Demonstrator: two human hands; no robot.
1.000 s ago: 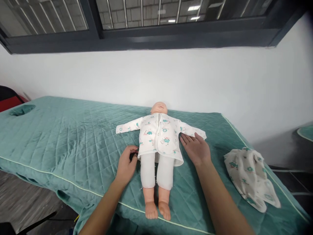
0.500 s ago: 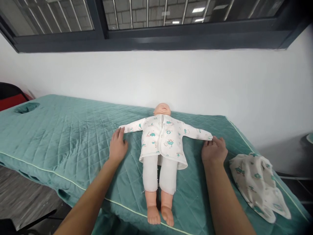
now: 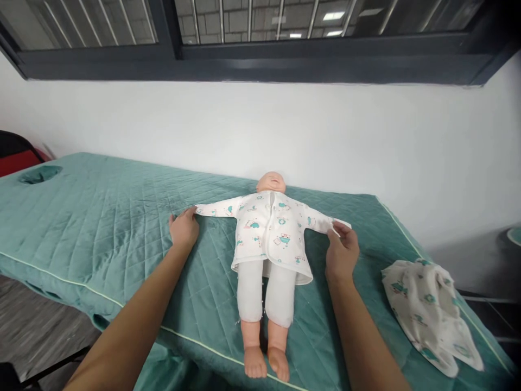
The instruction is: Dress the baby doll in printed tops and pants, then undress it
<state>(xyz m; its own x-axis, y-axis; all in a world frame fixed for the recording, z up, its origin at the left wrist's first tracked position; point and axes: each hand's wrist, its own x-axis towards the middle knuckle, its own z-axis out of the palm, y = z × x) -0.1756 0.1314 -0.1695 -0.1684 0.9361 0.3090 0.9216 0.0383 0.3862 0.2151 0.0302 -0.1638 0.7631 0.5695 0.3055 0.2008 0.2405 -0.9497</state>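
Note:
A baby doll [image 3: 254,361] lies on its back on a green quilted bed cover [image 3: 134,228], with its head towards the wall. It wears a white jacket [image 3: 266,231] with a green print and has white cloth legs; its feet are bare. The jacket's sleeves stretch out to both sides. My left hand [image 3: 185,228] has its fingers closed at the cuff of the sleeve on the left [image 3: 217,209]. My right hand [image 3: 342,251] pinches the lower edge of the sleeve on the right [image 3: 319,220] near its cuff, which sticks out past my fingers.
A crumpled white printed cloth garment [image 3: 429,312] lies on the bed to the right. Behind the bed rise a white wall [image 3: 260,127] and a dark-framed window [image 3: 317,65]. A hole [image 3: 40,174] opens in the bed's far left end, near a red and black object [image 3: 18,157].
My left hand has shifted left and turned at the cuff. My right hand has slid inward along the other sleeve and pinches its lower edge. The doll's body stays in place.

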